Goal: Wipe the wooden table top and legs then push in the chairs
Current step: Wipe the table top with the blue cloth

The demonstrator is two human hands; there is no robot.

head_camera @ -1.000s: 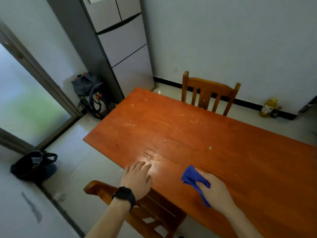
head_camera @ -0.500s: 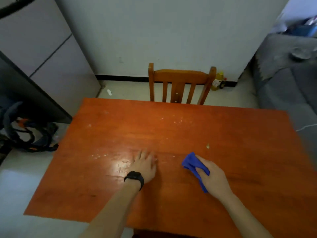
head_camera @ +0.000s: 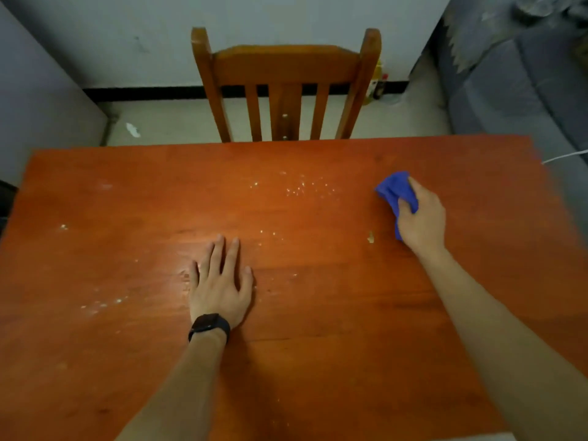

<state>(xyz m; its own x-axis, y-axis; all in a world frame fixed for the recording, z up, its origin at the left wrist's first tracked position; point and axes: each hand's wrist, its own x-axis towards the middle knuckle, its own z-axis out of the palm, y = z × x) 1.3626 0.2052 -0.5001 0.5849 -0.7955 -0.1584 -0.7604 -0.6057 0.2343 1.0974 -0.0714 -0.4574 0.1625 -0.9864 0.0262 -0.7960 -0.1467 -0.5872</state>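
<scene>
Crumbs point(head_camera: 98, 305) dot the wooden desk point(head_camera: 318, 361), the left hand point(head_camera: 219, 288) lies flat on it with straight fingers point(head_camera: 218, 256), a chair point(head_camera: 286, 65) stands at the far edge, and the right hand point(head_camera: 421, 221) grips a blue cloth point(head_camera: 394, 189) on the desk.

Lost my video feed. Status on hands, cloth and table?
Left hand flat on table top. Right hand grips blue cloth at right side. Crumbs scattered mid-table, not yet wiped.

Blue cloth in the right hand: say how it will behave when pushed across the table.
Probably floppy: the blue cloth is bunched into folds under the right hand. Likely light, since it looks like thin fabric. It should slide easily on the glossy wooden table.
</scene>
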